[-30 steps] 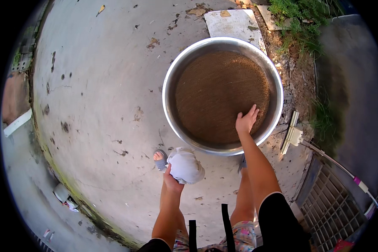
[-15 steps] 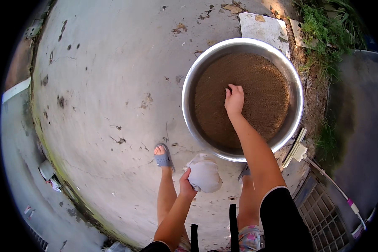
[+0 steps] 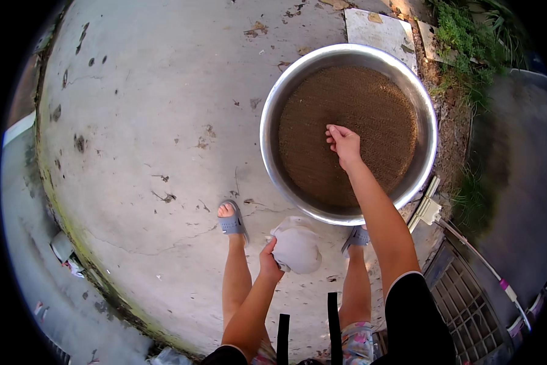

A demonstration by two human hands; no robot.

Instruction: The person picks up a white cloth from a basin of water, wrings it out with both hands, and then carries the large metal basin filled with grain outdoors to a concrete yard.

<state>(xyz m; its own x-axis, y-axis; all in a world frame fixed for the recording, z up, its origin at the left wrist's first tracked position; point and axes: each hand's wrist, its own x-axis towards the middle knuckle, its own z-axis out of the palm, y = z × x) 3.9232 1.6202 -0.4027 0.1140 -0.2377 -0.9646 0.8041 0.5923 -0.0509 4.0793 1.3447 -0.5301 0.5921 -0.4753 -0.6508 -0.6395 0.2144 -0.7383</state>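
Observation:
A large round metal basin (image 3: pixel 271 149) holds a layer of fine brown grainy material (image 3: pixel 370 100), like soil or small seeds. Over the middle of that layer is my right hand (image 3: pixel 344 145), its thumb and fingers drawn together in a pinch. Whatever lies between those fingertips is too small to make out. Below the basin, my left hand (image 3: pixel 271 260) grips the edge of a rounded, off-white bag (image 3: pixel 300 246) that looks like cloth. Its contents are hidden.
My feet in grey slippers (image 3: pixel 231 224) stand on the concrete floor (image 3: pixel 145 134), one close to the basin. A squeegee-like pale mop head (image 3: pixel 428 210) on a pole lies right of the basin, near a metal grate (image 3: pixel 468 304). Green plants (image 3: pixel 459 45) grow at the upper right.
My right hand has turned and shifted slightly right over the brown material, with its curled fingers now more visible. My left hand keeps its hold on the bag. The view has shifted a little.

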